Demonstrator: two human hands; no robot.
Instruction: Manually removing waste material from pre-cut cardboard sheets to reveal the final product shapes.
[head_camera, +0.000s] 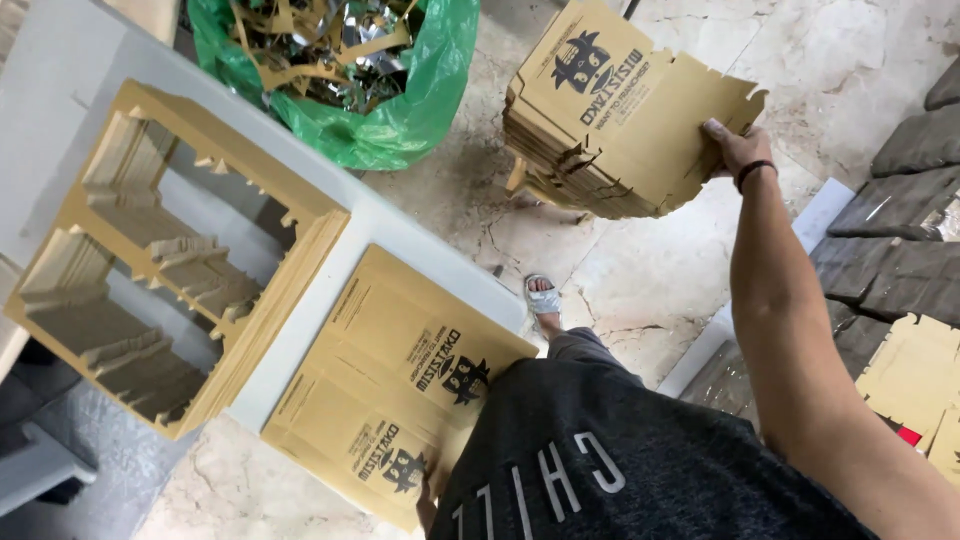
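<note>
I see a white worktop (60, 120) carrying a tall stack of die-cut brown cardboard frames (170, 260) and flat printed brown carton sheets (400, 380). My right hand (735, 150) grips a flat printed carton blank (640, 110) atop the floor pile. The left hand (428, 505) seems pressed against the sheets; its fingers are hidden.

A white table (60, 110) is standing at the left, carrying a thick stack of die-cut cardboard frames (170, 260) with open windows. A flat printed sheet (390, 380) is lying beside the stack, overhanging the table's edge. The cracked stone floor (650, 290) is bearing a green bag of scraps (400, 110) and a stool holding a pile of flat boxes (560, 150).
</note>
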